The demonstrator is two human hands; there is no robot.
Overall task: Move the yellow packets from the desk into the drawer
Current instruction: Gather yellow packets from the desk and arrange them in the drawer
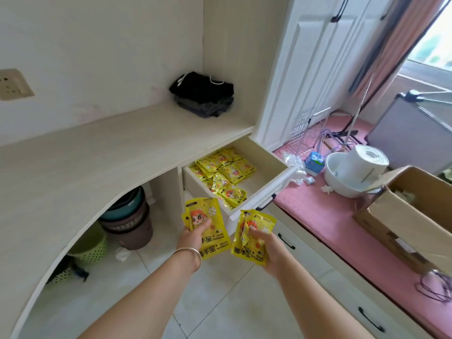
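Left hand: the left hand [195, 237] grips a small stack of glossy yellow hand-warmer packets [208, 223], thumb clamped on the front.
Right hand: the right hand [265, 248] pinches a second yellow packet bunch [252, 234].
Drawer: the open cream wooden drawer [266, 189] just beyond both hands holds a pile of yellow packets [225, 172].
Desk: the pale wooden desk [97, 155] carries folded black clothing [203, 94].
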